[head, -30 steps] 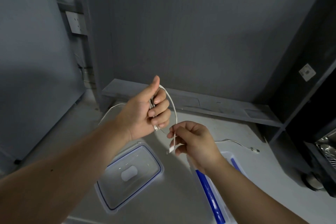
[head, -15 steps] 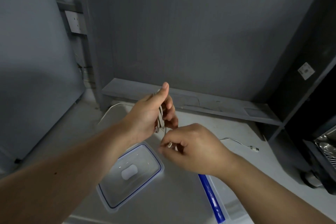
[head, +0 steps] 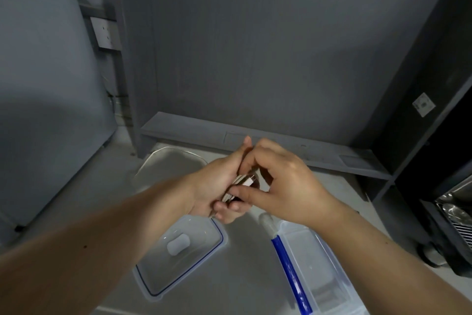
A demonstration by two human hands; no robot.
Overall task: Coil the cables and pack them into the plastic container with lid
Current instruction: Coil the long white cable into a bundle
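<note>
Two plastic pieces lay nearest on the grey table (head: 245, 271): the lid (head: 178, 253) flat at the left, the open container (head: 319, 271) with its blue latch at the right, nothing seen inside it, bare tabletop between them; above that gap the left hand (head: 217, 187) and right hand (head: 283, 181) met, both closed on the coiled white cable (head: 241, 183); another cable (head: 173, 152) looped behind; beyond stood a low shelf (head: 255, 141); no writing was legible.
</note>
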